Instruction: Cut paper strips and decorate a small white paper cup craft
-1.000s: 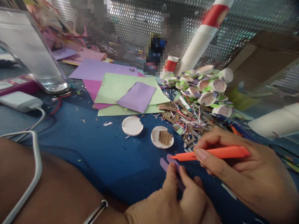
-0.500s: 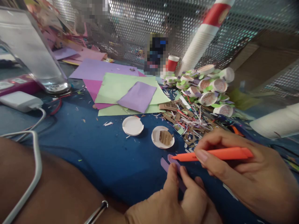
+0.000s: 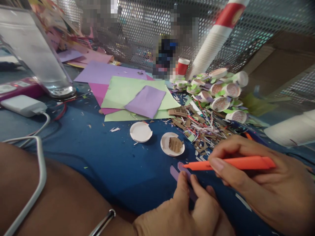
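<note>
My right hand [image 3: 256, 183] is closed around an orange highlighter [image 3: 236, 163], its tip just at the end of a purple paper strip [image 3: 181, 166]. Under the fingers of my left hand [image 3: 189, 203], that strip and a second purple strip [image 3: 174, 172] are pinned to the blue table. The two strips' ends stick out beyond my fingertips, side by side. Just past them sits a shallow white paper cup base [image 3: 165, 148] with a piece of corrugated cardboard [image 3: 176, 145] in it. Another white cup base [image 3: 141, 132] lies to its left.
Purple and green paper sheets [image 3: 118, 91] lie behind. A heap of paper and cardboard scraps [image 3: 204, 124] and piled cut cup pieces [image 3: 221, 95] stand right, by a tall cup stack [image 3: 211, 42]. At left are a glass of water [image 3: 36, 52] and white charger [image 3: 24, 105].
My right hand and the highlighter have shifted slightly to the right. My left hand stays on the purple strips, and the whole view has moved a little.
</note>
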{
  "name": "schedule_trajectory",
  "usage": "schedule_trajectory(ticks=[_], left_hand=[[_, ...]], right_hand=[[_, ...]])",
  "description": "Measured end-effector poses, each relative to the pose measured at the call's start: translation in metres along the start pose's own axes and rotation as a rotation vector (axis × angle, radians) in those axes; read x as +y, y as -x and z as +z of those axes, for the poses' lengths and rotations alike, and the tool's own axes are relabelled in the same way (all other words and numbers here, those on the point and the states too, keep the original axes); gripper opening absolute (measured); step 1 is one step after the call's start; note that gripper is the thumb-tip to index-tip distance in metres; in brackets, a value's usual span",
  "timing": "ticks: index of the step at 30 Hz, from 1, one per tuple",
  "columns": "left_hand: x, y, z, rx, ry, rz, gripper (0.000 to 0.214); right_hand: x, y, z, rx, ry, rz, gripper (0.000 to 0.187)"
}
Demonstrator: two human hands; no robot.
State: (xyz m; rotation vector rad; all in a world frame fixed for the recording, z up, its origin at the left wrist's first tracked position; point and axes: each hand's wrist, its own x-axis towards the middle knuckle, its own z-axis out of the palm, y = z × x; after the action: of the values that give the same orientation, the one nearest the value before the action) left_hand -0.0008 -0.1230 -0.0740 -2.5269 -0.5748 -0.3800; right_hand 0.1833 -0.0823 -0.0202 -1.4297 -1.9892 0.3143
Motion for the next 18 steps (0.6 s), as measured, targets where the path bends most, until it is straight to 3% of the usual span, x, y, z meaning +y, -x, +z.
schedule_trajectory(ticks=[6,15,18], left_hand=[[0.0021,-0.0023,-0.0004,-0.02,-0.019,-0.005,0.038],[-0.002,-0.005,-0.0006,-0.049,0.052,0.077,0.036],[-0.0039,-0.0067,0.0053,0.006,0.052,0.092,0.037]], right_hand=[[-0.0026,0.0026,0.0006,-0.009,-0.01,0.096,0.021],[-0.0073,0.0022,0.0022,0.002,0.03,0.061,0.021],[-0.0085,0.0025,0.0034,-0.001,0.019,0.078,0.021]])
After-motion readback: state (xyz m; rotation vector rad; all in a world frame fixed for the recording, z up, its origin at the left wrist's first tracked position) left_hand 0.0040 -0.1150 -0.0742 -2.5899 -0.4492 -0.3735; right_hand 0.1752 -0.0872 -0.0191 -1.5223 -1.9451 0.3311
